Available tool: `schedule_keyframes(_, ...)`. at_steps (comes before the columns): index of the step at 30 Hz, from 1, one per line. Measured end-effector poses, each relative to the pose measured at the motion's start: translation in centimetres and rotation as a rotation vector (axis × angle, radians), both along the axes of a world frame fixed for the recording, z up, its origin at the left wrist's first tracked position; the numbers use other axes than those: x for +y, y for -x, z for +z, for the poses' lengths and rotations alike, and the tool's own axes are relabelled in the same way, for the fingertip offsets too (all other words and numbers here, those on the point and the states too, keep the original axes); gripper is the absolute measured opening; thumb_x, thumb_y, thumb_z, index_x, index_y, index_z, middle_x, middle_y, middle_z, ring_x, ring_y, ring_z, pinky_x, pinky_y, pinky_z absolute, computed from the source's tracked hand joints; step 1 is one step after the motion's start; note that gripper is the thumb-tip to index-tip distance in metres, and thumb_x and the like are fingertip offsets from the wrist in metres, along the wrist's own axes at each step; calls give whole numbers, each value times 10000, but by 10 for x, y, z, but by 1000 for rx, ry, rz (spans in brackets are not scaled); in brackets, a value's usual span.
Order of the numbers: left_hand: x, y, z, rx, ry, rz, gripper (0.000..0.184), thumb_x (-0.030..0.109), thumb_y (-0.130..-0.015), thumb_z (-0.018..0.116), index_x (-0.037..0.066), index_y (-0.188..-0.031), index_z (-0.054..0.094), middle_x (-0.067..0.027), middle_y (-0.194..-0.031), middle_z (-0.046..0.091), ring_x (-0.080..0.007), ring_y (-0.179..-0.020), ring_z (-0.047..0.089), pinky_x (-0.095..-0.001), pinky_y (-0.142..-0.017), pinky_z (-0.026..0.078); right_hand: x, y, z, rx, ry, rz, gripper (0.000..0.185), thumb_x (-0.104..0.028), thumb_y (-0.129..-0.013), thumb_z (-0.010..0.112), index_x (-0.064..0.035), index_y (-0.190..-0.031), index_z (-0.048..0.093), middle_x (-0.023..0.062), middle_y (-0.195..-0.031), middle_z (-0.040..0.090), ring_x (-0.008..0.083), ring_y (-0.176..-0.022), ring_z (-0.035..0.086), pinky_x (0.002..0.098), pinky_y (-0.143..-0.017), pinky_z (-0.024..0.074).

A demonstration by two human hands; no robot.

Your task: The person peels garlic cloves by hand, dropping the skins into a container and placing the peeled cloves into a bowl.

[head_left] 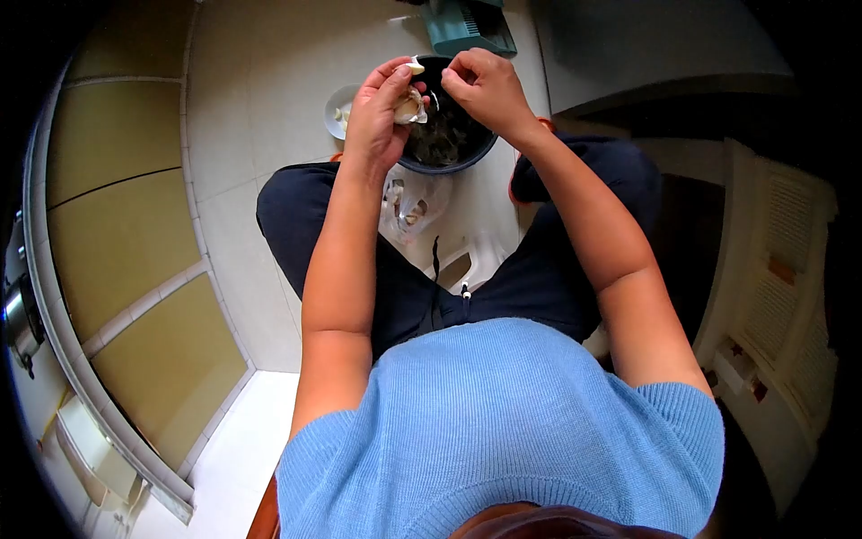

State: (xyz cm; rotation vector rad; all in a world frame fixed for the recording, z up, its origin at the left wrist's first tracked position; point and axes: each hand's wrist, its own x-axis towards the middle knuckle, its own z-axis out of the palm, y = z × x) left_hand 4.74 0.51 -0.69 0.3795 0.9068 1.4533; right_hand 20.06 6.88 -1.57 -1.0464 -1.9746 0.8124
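Note:
My left hand (pixel 382 103) is closed, pinching a pale garlic clove (pixel 415 67) between thumb and forefinger. A partly broken garlic bulb (pixel 409 110) is held lower in the same hand, against the other fingers. Just to the right, my right hand (pixel 485 88) has its fingers curled into a pinch; whatever is in them, if anything, is hidden. Both hands are above a dark bin (pixel 453 167) with papery skins inside. A white bowl (pixel 330 115) with a few pale cloves stands on the floor left of the bin, partly covered by my left hand.
Between my knees lies a clear plastic bag (pixel 417 202) with garlic in it. A teal dustpan (pixel 467 31) sits beyond the bin. Tan cabinet doors (pixel 112 216) line the left side, and a grey panel (pixel 646 54) stands at the upper right.

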Motion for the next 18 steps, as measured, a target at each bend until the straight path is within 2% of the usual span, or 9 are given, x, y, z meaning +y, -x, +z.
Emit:
schedule_keyframes(4,-1,2,0,22,-10,-48,231,129,-871,591,37,-1079,552,-56,-907,619,-137,-770,606,-280,-672,529,-6,0,14,88,27,61,130,-136,-728,618,-12,-766,616,118,-740,593,248,-654,591,323,-594,467)
schedule_keyframes(6,-1,0,3,22,-4,-47,226,120,-860,603,27,-1063,564,-56,-900,619,-132,-765,602,-279,-671,528,-6,2,15,238,-15,119,97,-101,-736,627,-11,-770,621,106,-736,597,224,-655,599,302,-589,468)
schedule_keyframes(10,0,-3,7,15,16,-58,220,106,-847,618,13,-1043,579,-59,-895,621,-127,-755,595,-277,-680,525,-5,1,20,217,-9,139,97,-95,-741,629,-6,-777,620,106,-739,603,230,-666,607,306,-609,478)
schedule_keyframes(12,0,-4,7,22,14,-61,215,105,-845,621,13,-1036,584,-60,-889,622,-127,-750,595,-274,-679,523,-4,0,20,202,-50,174,72,-54,-792,612,13,-818,612,40,-740,579,79,-625,559,205,-565,453)
schedule_keyframes(18,-2,-7,9,56,3,-100,202,110,-829,643,10,-1001,605,-60,-857,627,-126,-740,595,-259,-671,512,-3,-8,21,187,-25,226,84,-67,-788,621,14,-800,601,43,-727,575,85,-615,555,209,-559,449)
